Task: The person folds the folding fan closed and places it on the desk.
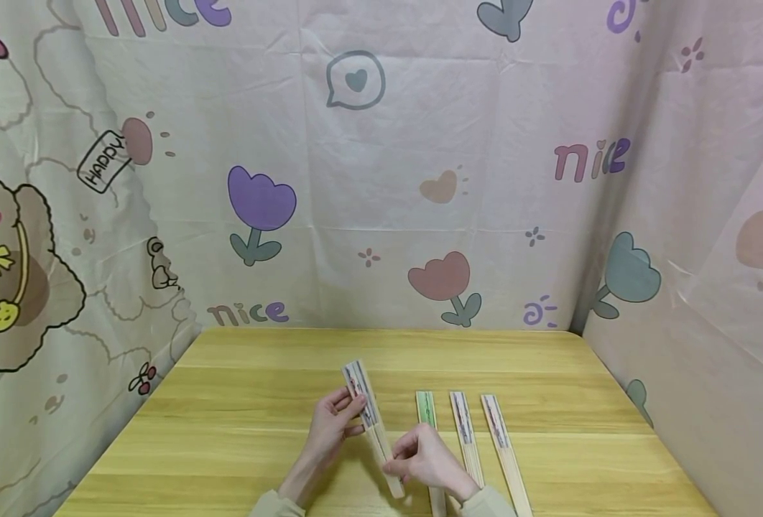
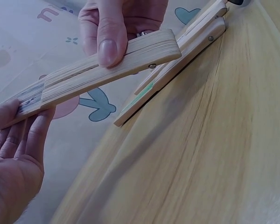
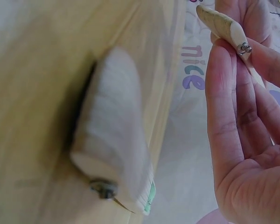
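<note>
Between both hands is a folded hand fan (image 1: 376, 434), tilted, with pale wooden ribs and a printed grey-white leaf section. In the head view my left hand (image 1: 333, 424) grips it by the printed upper part, thumb on top. My right hand (image 1: 423, 456) pinches the bare wooden end, where the left wrist view shows a small metal rivet (image 2: 152, 66). Close by on the right lies a folded fan with a green leaf (image 1: 426, 408), partly hidden by the right hand. In the right wrist view, the held fan's end (image 3: 224, 25) sits between thumb and fingers.
Two more folded fans with greyish prints, one in the middle (image 1: 464, 424) and one at the far right (image 1: 499, 424), lie lengthwise on the wood-grain table (image 1: 226, 402). Behind the table's back edge hangs a printed cloth (image 1: 355, 179), with more cloth at both sides.
</note>
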